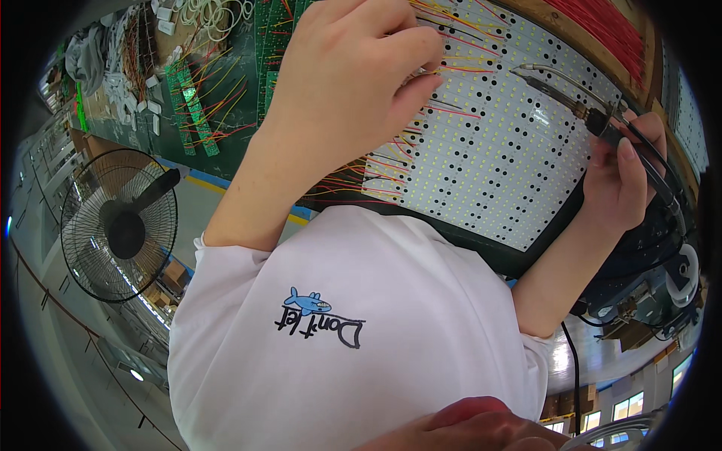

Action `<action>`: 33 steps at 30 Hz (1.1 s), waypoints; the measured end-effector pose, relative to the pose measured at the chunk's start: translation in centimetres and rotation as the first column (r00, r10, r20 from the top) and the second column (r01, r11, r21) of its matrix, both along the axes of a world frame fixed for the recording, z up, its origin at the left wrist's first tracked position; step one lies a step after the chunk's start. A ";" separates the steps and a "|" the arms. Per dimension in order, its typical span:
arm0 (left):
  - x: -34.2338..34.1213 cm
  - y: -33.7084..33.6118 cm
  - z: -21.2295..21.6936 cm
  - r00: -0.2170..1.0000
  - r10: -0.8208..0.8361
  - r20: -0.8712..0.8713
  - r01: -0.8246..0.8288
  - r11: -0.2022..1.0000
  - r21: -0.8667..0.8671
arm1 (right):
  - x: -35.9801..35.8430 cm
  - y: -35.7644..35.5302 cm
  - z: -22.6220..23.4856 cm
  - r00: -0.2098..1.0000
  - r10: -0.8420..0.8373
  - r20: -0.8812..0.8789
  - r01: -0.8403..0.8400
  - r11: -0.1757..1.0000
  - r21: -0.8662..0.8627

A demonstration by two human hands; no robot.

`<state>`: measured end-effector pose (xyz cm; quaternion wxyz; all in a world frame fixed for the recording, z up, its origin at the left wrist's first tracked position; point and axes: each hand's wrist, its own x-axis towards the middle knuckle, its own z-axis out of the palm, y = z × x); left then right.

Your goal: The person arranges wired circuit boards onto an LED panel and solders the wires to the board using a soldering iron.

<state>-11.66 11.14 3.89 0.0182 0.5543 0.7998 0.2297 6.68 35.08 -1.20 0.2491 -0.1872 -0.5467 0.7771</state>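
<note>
My right hand is closed round the handle of a soldering iron. Its tip points left, over a white panel of LED boards dotted with small yellowish LEDs and black holes. A thin curved metal tube runs alongside the iron and ends near its tip. Over the panel's left part, my left hand is pinched shut; what lies between its fingertips is mostly hidden. Red, yellow and black wires lie on the boards just right of those fingers, and more wires stick out below that wrist.
Green circuit strips with wires lie on the dark green table at the left, near white connectors and coiled pale cable. Red wires fill a wooden-edged tray at the upper right. A black fan stands left of the table.
</note>
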 end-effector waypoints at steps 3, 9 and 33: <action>0.3 -0.3 0.1 1.000 0.010 -0.017 -0.011 0.999 -0.034 | 0.0 0.0 0.0 0.997 0.057 -0.046 -0.058 0.998 -0.024; 1.0 -0.4 0.8 0.999 -0.040 -0.005 0.040 0.998 -0.048 | 0.4 0.4 -0.4 1.000 0.011 -0.022 -0.012 0.999 -0.034; 3.6 -2.5 -1.6 0.999 -0.036 -0.040 0.028 0.982 -0.185 | 0.3 0.1 -0.2 1.000 -0.016 0.006 0.017 0.999 -0.044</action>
